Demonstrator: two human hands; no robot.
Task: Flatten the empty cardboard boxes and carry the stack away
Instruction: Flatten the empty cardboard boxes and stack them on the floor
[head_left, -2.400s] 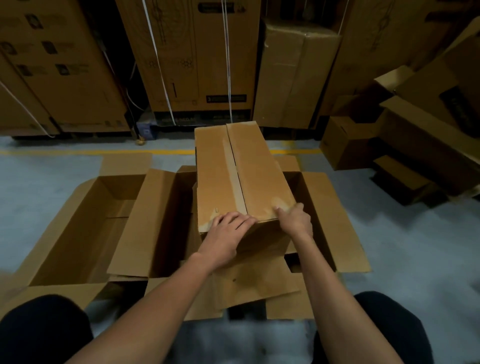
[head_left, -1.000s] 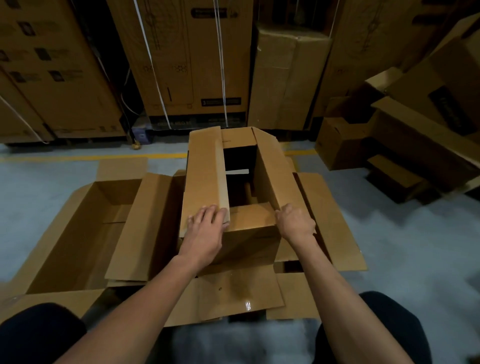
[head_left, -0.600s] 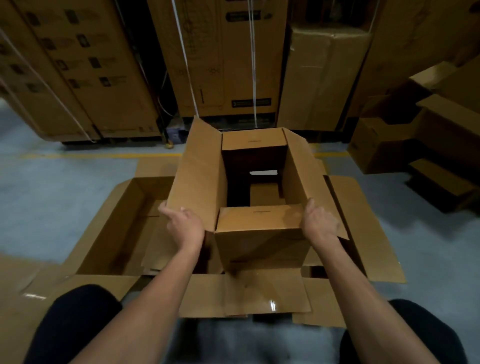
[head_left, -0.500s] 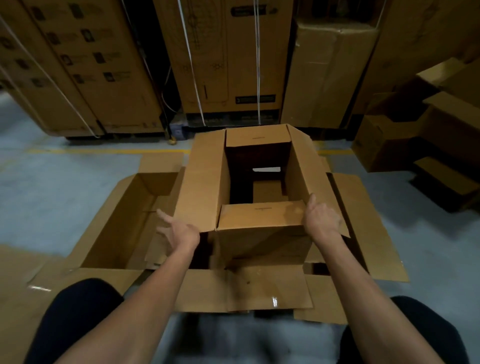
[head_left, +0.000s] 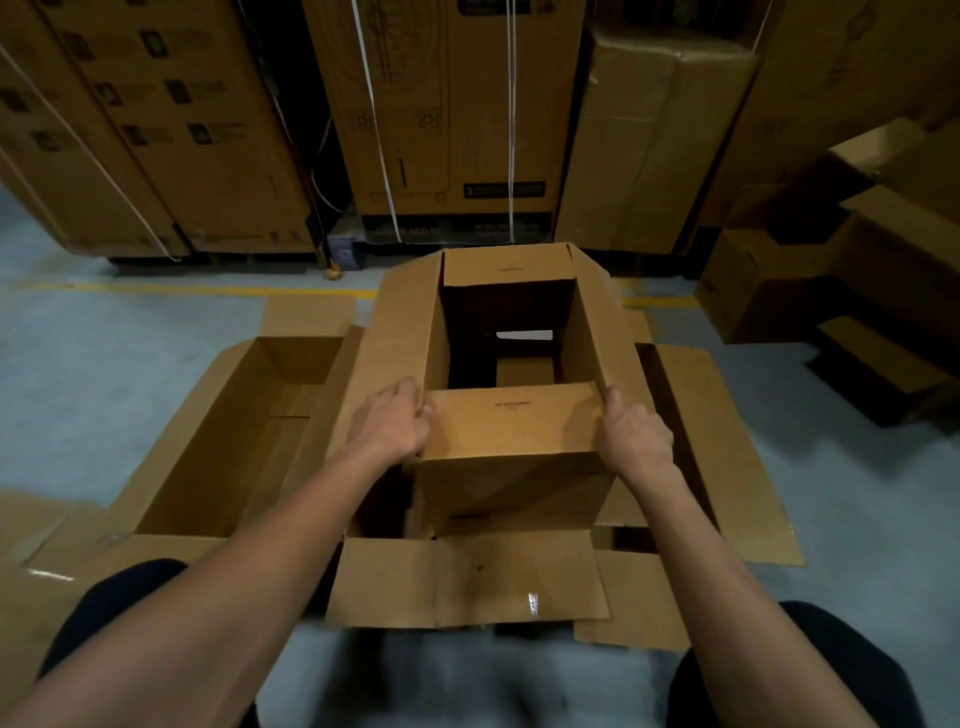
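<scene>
At the centre of the frame stands an open brown cardboard box (head_left: 511, 452), its four top flaps spread outward and its inside dark. The left hand (head_left: 390, 423) curls its fingers over the box's near left corner, where the long left flap (head_left: 395, 332) meets the near flap (head_left: 511, 418). The right hand (head_left: 631, 436) grips the near right corner, thumb up against the right flap (head_left: 605, 332). Left of it lies a larger open brown carton (head_left: 228, 431) on the grey floor (head_left: 78, 364). Flattened cardboard sheets (head_left: 467, 582) lie beneath, toward the lower centre. Tall strapped cartons (head_left: 447, 114) line the top of the frame.
</scene>
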